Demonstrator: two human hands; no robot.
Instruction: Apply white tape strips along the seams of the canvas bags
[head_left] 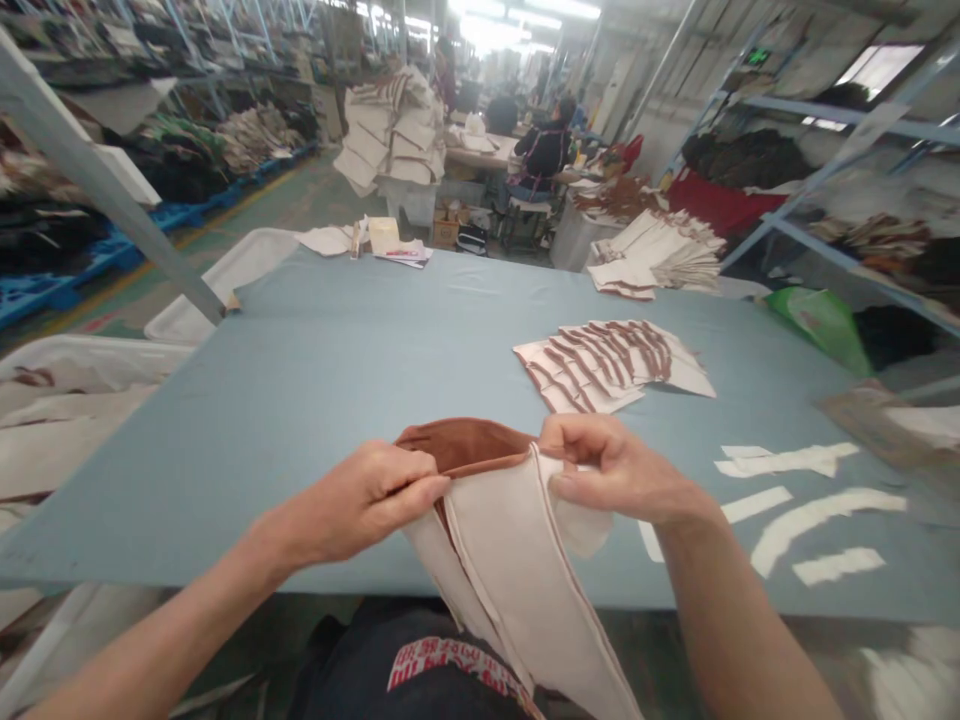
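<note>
Between my hands is a sewn cream fabric piece (510, 540) with a brown lining, its upper opening spread so the brown inside shows. My left hand (382, 500) pinches the left side of that opening, thumb on the near face. At the right side, by a stitched seam, my right hand (607, 465) grips the edge between thumb and fingers. The piece hangs down over the table's near edge in front of my dark shirt. Beyond my right hand lies a fanned stack of cream pieces with brown edges (615, 360).
The blue-covered table (300, 370) spreads ahead. Cream paper-like strips (829, 515) lie at the right, a stack of cream pieces (660, 250) at the far right. Papers (397, 243) lie at the far edge. White bins (97, 350) stand left. A seated person (546, 150) is in the background.
</note>
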